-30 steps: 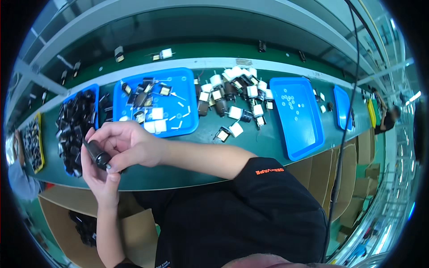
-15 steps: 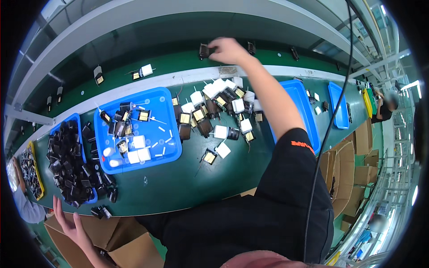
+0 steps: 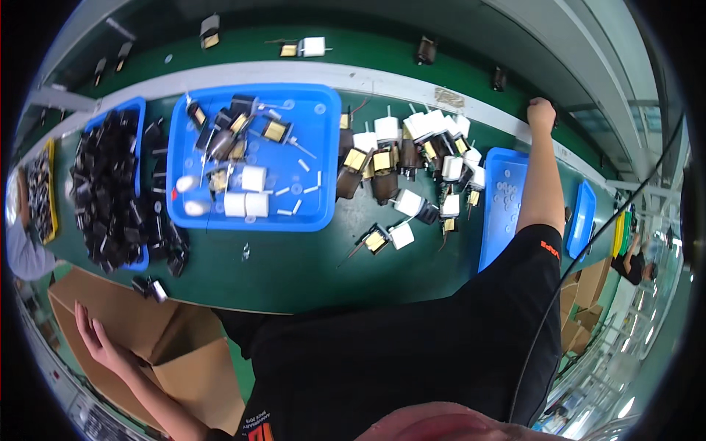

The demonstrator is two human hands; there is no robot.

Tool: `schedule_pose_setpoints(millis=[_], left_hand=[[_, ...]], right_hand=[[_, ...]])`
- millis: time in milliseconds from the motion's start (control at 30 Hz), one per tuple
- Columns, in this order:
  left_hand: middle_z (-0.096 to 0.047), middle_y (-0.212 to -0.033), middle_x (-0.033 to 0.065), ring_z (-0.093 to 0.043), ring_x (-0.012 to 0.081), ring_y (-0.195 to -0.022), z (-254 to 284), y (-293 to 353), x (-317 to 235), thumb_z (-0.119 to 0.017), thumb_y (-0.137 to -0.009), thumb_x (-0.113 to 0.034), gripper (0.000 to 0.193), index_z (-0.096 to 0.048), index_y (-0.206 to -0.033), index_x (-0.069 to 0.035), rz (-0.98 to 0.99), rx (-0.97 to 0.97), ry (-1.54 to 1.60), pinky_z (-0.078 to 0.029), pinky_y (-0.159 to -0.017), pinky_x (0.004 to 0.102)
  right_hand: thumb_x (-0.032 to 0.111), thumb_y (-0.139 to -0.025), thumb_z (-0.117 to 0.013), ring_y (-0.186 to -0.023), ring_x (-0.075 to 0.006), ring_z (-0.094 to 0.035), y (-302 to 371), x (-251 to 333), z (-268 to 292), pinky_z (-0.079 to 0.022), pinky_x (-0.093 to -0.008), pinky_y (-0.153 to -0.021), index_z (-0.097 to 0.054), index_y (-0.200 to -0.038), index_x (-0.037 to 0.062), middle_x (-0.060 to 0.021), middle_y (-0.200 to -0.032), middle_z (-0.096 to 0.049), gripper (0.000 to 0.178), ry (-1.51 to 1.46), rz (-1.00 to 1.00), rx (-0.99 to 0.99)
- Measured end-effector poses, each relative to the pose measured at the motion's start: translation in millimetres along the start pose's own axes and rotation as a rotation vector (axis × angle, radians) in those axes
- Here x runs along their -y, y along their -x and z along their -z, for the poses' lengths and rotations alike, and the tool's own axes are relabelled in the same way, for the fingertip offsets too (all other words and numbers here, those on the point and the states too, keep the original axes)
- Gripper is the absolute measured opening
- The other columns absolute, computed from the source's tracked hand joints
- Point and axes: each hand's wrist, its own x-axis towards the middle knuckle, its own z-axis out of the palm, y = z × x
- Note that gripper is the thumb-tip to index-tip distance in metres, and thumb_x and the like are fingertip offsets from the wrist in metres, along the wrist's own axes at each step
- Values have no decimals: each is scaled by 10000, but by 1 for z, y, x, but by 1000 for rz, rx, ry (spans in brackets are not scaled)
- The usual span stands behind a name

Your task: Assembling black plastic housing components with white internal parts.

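At eight o'clock, nearest the body, the left hand (image 3: 103, 345) is hovering over a cardboard box (image 3: 202, 382), empty, its fingers standing apart. Beyond, the right arm (image 3: 540, 184) is stretching toward two o'clock, crossing a blue tray (image 3: 500, 246). Compared with half a second ago, the right hand (image 3: 541, 114) is reaching farther right, its fingers curling; whether they are clamping anything, I cannot tell. A brown part (image 3: 426, 50), apparently the one then at its fingertips, is lying untouched on the green strip (image 3: 375, 55) toward one o'clock: its handling seems to be ending.
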Motion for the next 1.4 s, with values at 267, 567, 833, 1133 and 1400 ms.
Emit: schedule_pose_setpoints(millis=[267,567,833,1133,1400], left_hand=[[-516,-1381,123,-462,238,-1295,-14,-8,-35,-569,-930,-48,347,-558,-1274,-4,-115,60,-63,-317,-1101,364],[-563,-1296,121,-488,286,-1245,-21,8,-45,-675,-804,-45,363,-627,-1163,-29,-316,256,-328,-349,-1075,392],[-584,-1250,99,-484,281,-1225,9,20,-42,-702,-786,-156,373,-629,-1142,-69,-283,299,-380,-291,-1066,421],[-611,-1165,105,-506,277,-1163,-5,41,-13,-681,-827,-200,348,-630,-1149,-79,-440,73,-63,-349,-1007,435],[-638,-1001,144,-614,273,-955,71,55,130,-574,-946,-127,176,-637,-1037,10,130,-113,-143,-477,-882,355]], right_hand=[[58,-862,-660,-842,-124,-648,122,116,145,-512,-269,-785,-709,-1018,51,-76,-928,-700,164,-994,185,-252],[-27,-772,-614,-869,-321,-651,285,327,170,-531,-372,-771,-656,-955,-6,-137,-958,-654,189,-906,1206,513],[104,-812,-593,-925,-330,-650,204,530,175,-513,-394,-851,-690,-1040,23,-187,-1035,-671,261,-803,1289,370],[25,-768,-512,-909,-376,-634,168,656,48,-498,-451,-801,-673,-817,31,-216,-944,-652,168,-522,1275,162],[137,-797,-627,-803,-217,-665,194,597,186,-523,-335,-722,-699,-932,37,-119,-889,-699,183,-906,1354,480]])
